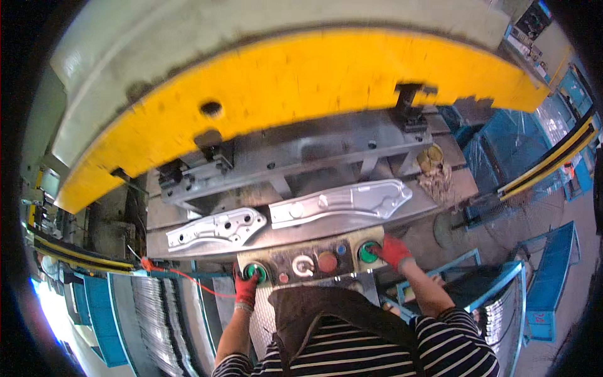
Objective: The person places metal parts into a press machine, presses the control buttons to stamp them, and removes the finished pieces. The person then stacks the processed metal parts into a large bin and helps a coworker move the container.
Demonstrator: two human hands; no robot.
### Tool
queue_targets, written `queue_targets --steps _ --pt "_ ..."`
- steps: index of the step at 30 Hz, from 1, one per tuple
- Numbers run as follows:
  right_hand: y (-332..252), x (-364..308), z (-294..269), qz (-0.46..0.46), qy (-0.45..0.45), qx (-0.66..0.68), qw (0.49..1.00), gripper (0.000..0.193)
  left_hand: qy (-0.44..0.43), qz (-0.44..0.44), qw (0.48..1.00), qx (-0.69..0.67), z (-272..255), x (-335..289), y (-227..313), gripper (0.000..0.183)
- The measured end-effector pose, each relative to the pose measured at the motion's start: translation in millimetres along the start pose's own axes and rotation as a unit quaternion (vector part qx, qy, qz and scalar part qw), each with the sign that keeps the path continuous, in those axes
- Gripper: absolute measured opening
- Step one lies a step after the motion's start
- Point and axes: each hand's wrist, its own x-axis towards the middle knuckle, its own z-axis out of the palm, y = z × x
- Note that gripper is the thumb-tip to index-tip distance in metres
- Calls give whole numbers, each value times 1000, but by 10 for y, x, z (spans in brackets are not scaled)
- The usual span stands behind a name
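step: likely two-hand start | my left hand (246, 289) on left button (256, 271), right hand (396, 252) on right button (367, 252); can't tell finger spread | short part (210, 230) left, long part (352, 201) right, near side of die (314, 151) | next likely needs both pressed together

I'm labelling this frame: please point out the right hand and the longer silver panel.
Right hand (395, 252), head view: its gloved back.
Longer silver panel (342, 203), head view: middle of its upper face.

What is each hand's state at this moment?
Left hand: at left green push button; open or closed cannot be told.
Right hand: at right green push button; likewise cannot be told.
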Motion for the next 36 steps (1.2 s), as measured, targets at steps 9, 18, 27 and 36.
queue_targets --steps 9,18,27,36 --pt "-1469 643 -736 -371 215 -278 860 82 27 -49 998 29 64 -287 475 78" --pt "-1707 457 -1030 -376 170 -271 870 75 -63 402 880 244 774 -956 2252 88" --pt "-1575 965 -2559 -248 19 487 838 57 -276 572 772 -13 2336 -1169 4679 111" --pt "-1695 1674 -2532 -314 41 537 781 34 -141 521 830 138 2738 -996 4658 96"
